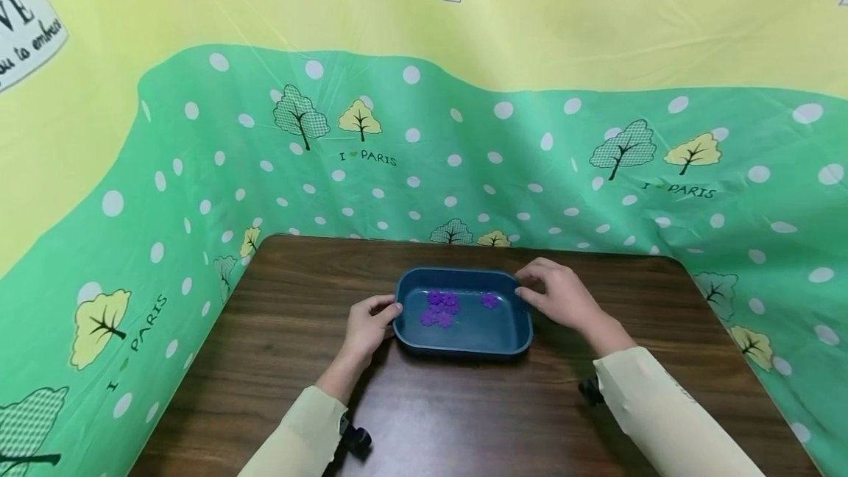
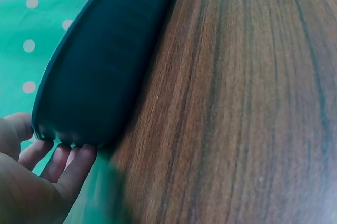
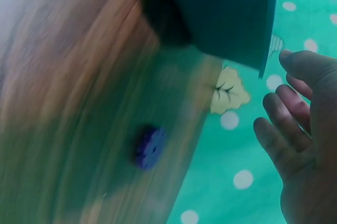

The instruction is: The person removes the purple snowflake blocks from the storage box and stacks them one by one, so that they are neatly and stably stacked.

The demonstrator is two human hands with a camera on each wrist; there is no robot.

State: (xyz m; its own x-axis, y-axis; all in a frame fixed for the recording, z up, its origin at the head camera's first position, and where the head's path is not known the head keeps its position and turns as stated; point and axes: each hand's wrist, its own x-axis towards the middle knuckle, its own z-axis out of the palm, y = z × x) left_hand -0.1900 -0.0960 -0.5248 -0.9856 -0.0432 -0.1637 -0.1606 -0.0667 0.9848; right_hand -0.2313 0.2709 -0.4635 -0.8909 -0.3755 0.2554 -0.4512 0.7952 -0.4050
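A dark blue rectangular tray [image 1: 480, 331] with rounded corners holds several purple flower-shaped pieces [image 1: 442, 301], bunched toward its left half. One more purple flower piece [image 1: 489, 300] lies apart inside, near the right end. My left hand [image 1: 372, 326] grips the tray's left end, thumb over the rim and fingers against the outer wall. At the other end, my right hand [image 1: 559, 294] has its thumb and fingers spread apart by the rim; the right wrist view shows a gap between them and the tray. Below that hand, a purple flower piece [image 3: 150, 147] sits on the table.
The dark wood-grain table [image 1: 278, 359] extends around the tray. A green and yellow printed cloth [image 1: 457, 131] hangs behind and along both sides. Small black devices [image 1: 355, 439] are strapped at both wrists, below pale sleeves.
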